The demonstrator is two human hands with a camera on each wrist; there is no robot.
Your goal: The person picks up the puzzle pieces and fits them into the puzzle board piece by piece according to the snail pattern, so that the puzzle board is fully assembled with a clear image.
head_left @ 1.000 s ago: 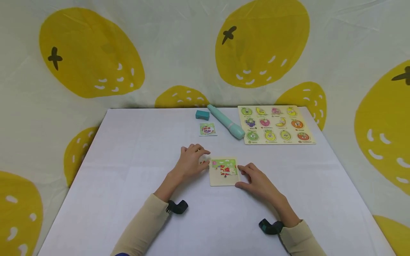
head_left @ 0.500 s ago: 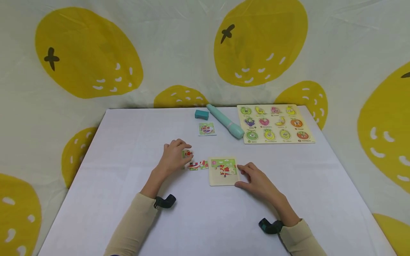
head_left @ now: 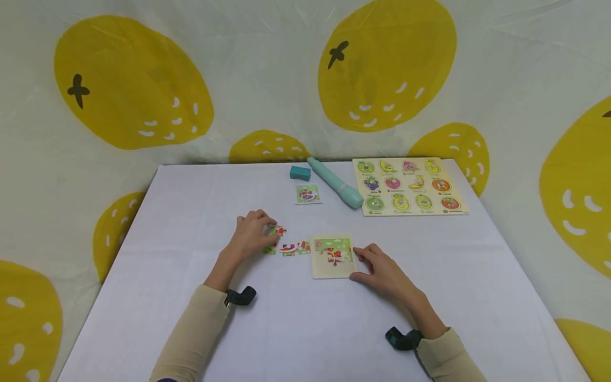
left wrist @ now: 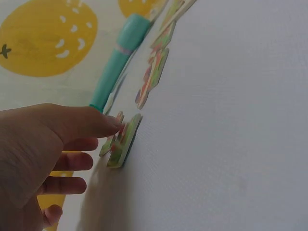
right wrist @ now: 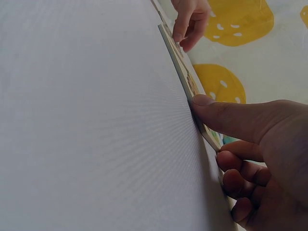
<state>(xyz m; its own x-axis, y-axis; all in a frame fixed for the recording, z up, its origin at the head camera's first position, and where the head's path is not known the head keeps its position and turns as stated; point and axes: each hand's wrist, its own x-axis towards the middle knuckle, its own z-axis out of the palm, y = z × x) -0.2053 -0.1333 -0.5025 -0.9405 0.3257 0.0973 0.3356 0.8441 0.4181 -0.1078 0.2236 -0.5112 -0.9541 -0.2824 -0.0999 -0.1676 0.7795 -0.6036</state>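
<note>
In the head view, my left hand [head_left: 252, 233] is over small jigsaw pieces on the table, its thumb and forefinger pinching a red-and-green puzzle piece [head_left: 280, 231]. A thick-edged puzzle piece [left wrist: 126, 144] lies by the thumb tip in the left wrist view. More colourful jigsaw pieces [head_left: 288, 249] lie in a row reaching the square wooden puzzle board [head_left: 331, 269]. This board has part of a picture in its upper portion and bare wood below. My right hand [head_left: 384, 270] holds the board's right edge, thumb near the lower corner and fingers higher up.
Behind the board lie a small picture card [head_left: 308, 194], a teal block [head_left: 300, 173] and a mint-green microphone-shaped stick [head_left: 336, 183]. A wooden fruit puzzle [head_left: 411, 210] is at the back right. A fruit-print cloth [head_left: 267, 79] hangs behind the white table.
My left hand has moved left from the board's edge to the loose pieces, uncovering the row between. My right hand and the board have stayed in place.
</note>
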